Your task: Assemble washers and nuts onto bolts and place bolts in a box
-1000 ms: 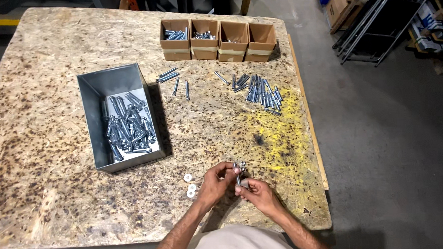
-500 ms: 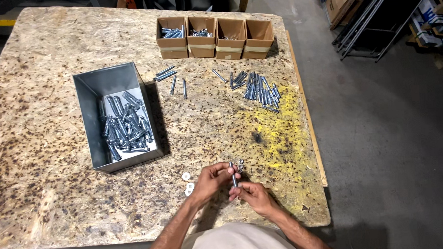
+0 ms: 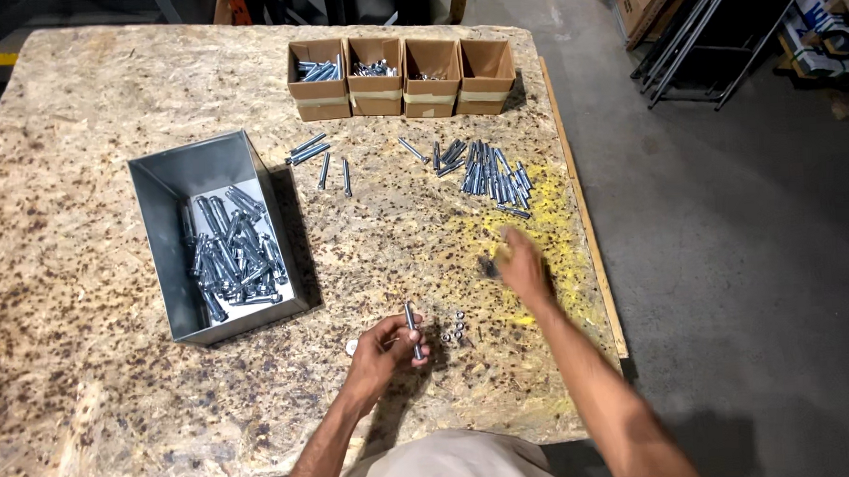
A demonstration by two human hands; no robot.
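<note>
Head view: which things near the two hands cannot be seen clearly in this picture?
- Right hand: motion-blurred, so whether it holds anything cannot be told.
- Dark spot beside that hand: too small and blurred to identify.
- Small nuts on the table: too small to count.
- Bolt in the left hand: lower end hidden by fingers.
- White washer: partly behind the left hand.

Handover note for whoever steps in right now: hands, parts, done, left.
Left hand: grips one bolt upright.
Right hand: blurred, out over the table toward the loose bolts; grip unclear.
Nuts lie by the left hand.
Done: grey metal bin holds many bolts.
Left: loose bolts below the four cardboard boxes.
</note>
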